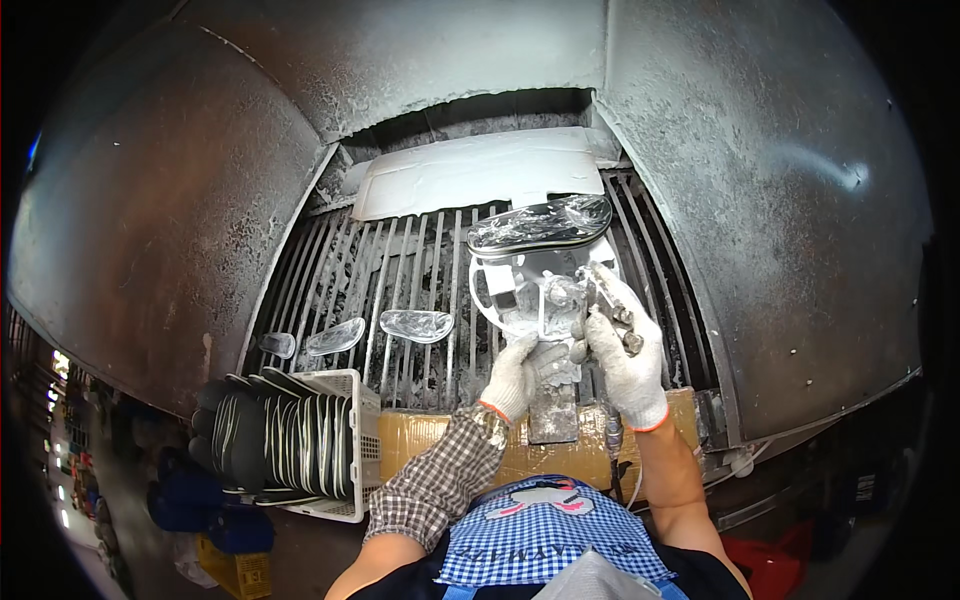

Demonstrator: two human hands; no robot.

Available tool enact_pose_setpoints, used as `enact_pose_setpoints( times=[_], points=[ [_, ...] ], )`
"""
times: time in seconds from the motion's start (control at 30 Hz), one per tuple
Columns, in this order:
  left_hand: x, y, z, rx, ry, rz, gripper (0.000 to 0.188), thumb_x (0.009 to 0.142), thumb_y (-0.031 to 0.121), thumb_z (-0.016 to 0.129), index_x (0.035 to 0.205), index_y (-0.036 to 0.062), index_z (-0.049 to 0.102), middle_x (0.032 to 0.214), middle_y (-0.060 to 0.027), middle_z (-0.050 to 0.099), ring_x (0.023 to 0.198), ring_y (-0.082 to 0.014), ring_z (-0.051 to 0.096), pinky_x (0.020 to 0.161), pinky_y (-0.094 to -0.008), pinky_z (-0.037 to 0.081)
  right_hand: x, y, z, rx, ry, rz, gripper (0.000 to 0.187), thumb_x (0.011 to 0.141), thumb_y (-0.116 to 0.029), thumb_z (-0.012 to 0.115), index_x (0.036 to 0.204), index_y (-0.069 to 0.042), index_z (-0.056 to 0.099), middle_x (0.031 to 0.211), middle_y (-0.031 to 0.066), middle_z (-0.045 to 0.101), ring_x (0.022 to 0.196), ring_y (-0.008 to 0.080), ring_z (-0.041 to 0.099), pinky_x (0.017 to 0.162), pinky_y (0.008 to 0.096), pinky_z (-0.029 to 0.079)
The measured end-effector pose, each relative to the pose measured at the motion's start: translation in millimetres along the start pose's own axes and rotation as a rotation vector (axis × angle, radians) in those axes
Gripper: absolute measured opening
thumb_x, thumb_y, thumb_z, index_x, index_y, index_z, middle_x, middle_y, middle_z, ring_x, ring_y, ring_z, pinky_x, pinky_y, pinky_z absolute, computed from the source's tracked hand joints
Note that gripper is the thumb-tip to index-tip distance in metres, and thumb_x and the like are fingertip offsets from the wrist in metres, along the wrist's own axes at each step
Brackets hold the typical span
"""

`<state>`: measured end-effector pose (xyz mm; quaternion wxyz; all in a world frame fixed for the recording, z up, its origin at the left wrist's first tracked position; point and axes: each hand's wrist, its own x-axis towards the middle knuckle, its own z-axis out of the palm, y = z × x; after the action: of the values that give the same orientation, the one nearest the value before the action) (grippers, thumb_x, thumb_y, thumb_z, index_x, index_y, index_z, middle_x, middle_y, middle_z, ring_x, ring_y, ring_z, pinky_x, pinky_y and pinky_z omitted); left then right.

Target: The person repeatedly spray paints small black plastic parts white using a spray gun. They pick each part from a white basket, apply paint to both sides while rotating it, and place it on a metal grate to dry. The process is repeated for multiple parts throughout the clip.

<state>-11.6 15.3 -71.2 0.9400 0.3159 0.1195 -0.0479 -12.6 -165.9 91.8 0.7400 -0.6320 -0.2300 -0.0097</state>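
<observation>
A long, rounded black panel [540,226] wrapped partly in clear film lies on top of a powder-coated stand [553,422]. Under the panel shows a round white frame [480,290] with blocks on it. My left hand [512,378], in a white knit glove with soiled fingers, is closed around the stand's post just below the frame. My right hand [630,360], gloved too, is curled round a grimy metal tool with knobs that looks like a spray gun [632,343]. It is close to the stand's right side, and its nozzle end is hard to make out.
Three film-covered oval pieces [417,325] lie on the metal slats [400,270] to the left. A white plastic crate [357,440] holds several black panels on edge. Cardboard [480,170] covers the back; brown taped cardboard [410,440] edges the front. Metal booth walls [790,220] rise on both sides.
</observation>
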Motion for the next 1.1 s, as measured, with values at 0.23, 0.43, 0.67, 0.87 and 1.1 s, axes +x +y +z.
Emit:
enact_pose_setpoints(
  times=[0.23, 0.43, 0.67, 0.87, 1.1],
  points=[
    [4.6, -2.2, -9.9, -0.063, -0.020, -0.030, 0.045, 0.107, 0.023, 0.060, 0.144, -0.0010, 0.054, 0.134, -0.0221, 0.068, 0.124, -0.0395, 0.068, 0.103, -0.0548, 0.059, -1.0, 0.9, -9.4, 0.036, 0.062, 0.051, 0.054, 0.105, -0.005, 0.065, 0.154, 0.010, 0.048, 0.144, 0.0181, 0.064, 0.125, 0.0184, 0.064, 0.104, 0.0302, 0.053],
    [-1.6, 4.2, -7.0, -0.027, 0.008, -0.023, 0.043, 0.106, 0.025, 0.061, 0.141, 0.0004, 0.055, 0.137, -0.0218, 0.065, 0.130, -0.0429, 0.064, 0.108, -0.0601, 0.055, -3.6, -1.9, -18.5, 0.043, 0.113, 0.074, 0.052, 0.105, -0.007, 0.066, 0.152, 0.008, 0.052, 0.137, 0.0129, 0.066, 0.106, 0.0118, 0.066, 0.091, 0.0261, 0.055],
    [-0.4, 7.0, -14.5, -0.032, 0.006, -0.019, 0.045, 0.107, 0.026, 0.060, 0.145, 0.0008, 0.054, 0.140, -0.0201, 0.065, 0.130, -0.0418, 0.064, 0.110, -0.0598, 0.053, -6.1, 0.9, -31.8, -0.018, 0.153, 0.047, 0.051, 0.106, -0.014, 0.066, 0.150, 0.009, 0.055, 0.130, 0.0115, 0.067, 0.101, 0.0114, 0.067, 0.088, 0.0265, 0.055],
    [-5.0, 14.8, -13.0, -0.028, 0.024, -0.034, 0.046, 0.109, 0.027, 0.058, 0.146, 0.0006, 0.054, 0.142, -0.0183, 0.064, 0.130, -0.0407, 0.064, 0.112, -0.0601, 0.052, -9.1, -3.7, -38.6, 0.027, 0.175, 0.060, 0.052, 0.108, -0.013, 0.065, 0.153, 0.007, 0.051, 0.110, 0.0070, 0.069, 0.086, 0.0075, 0.063, 0.075, 0.0240, 0.054],
    [-9.6, 20.7, -12.6, -0.025, 0.019, 0.000, 0.045, 0.108, 0.026, 0.059, 0.144, -0.0016, 0.054, 0.138, -0.0218, 0.065, 0.127, -0.0403, 0.065, 0.110, -0.0588, 0.054, -9.8, -10.7, -43.1, 0.133, 0.220, 0.053, 0.055, 0.109, -0.013, 0.064, 0.157, 0.007, 0.046, 0.095, 0.0037, 0.066, 0.078, 0.0059, 0.059, 0.069, 0.0221, 0.053]
  ],
)
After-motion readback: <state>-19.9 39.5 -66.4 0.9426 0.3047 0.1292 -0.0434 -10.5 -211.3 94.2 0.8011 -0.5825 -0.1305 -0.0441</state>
